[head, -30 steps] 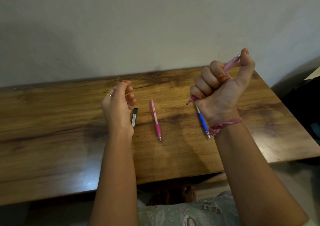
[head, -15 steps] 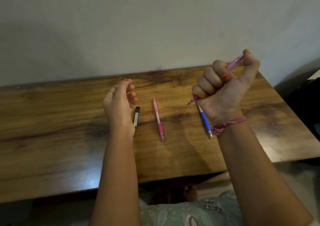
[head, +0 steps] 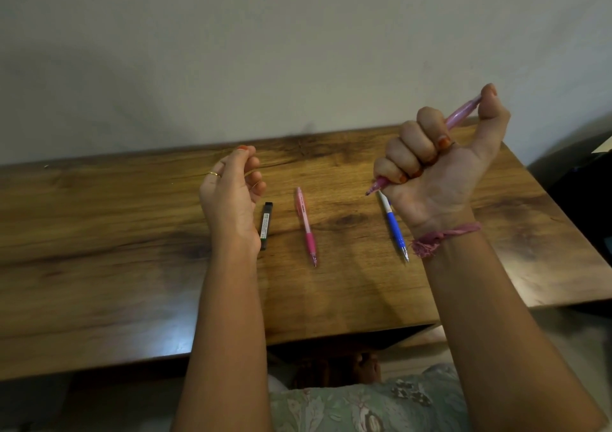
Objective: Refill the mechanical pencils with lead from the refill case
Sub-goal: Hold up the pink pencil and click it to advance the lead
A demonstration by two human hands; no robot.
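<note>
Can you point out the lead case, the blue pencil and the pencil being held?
lead case (head: 266,225): head view, middle of its black body.
blue pencil (head: 394,227): head view, blue barrel.
held pencil (head: 461,114): head view, barrel above the fingers.

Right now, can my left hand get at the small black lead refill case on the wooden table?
Probably yes: the left hand holds nothing and hovers right beside the black refill case, nothing between them.

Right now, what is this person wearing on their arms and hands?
Both forearms are bare, with no sleeves. The left hand has a thin gold ring on one finger. The right hand has a frayed pink thread band tied round the wrist. The nails on both hands are painted orange-red.
</note>
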